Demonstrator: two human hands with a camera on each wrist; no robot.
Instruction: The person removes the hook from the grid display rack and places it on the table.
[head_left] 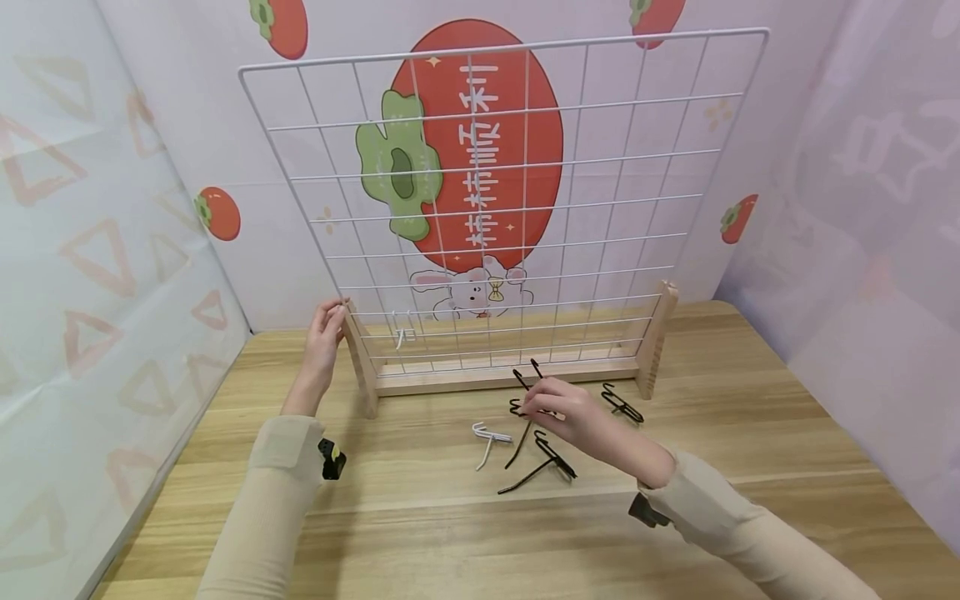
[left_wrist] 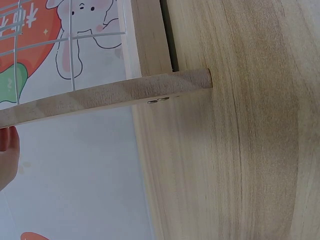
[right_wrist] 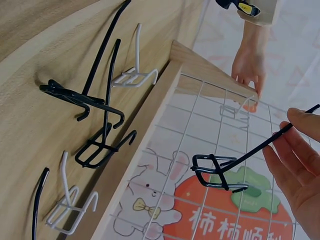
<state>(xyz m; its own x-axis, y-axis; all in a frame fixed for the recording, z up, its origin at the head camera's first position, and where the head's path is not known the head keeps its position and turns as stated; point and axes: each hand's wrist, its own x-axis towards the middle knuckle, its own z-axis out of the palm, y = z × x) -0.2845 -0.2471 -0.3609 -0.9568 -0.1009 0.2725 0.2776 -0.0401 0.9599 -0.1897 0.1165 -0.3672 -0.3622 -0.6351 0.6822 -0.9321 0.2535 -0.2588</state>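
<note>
My right hand [head_left: 566,412] pinches the long prong of a black metal hook [right_wrist: 215,172] between thumb and fingers, above the table in front of the grid. The hook's wire back points away from the hand, toward the white wire grid [head_left: 585,175]. At the left end, my left hand [head_left: 324,333] holds the top of the wooden post [left_wrist: 105,95] of the stand, mostly out of frame in the left wrist view. A white hook [head_left: 402,332] hangs low on the grid's left side. Below my right hand lie another black hook [head_left: 551,458] and a white hook [head_left: 491,437].
The wooden base bar [head_left: 510,379] joins the left post to the right post [head_left: 657,342]. One more black hook [head_left: 622,407] lies near the right post. Several hooks are spread close together along the base. A printed cloth [head_left: 180,125] backs the wood-grain table [head_left: 405,517].
</note>
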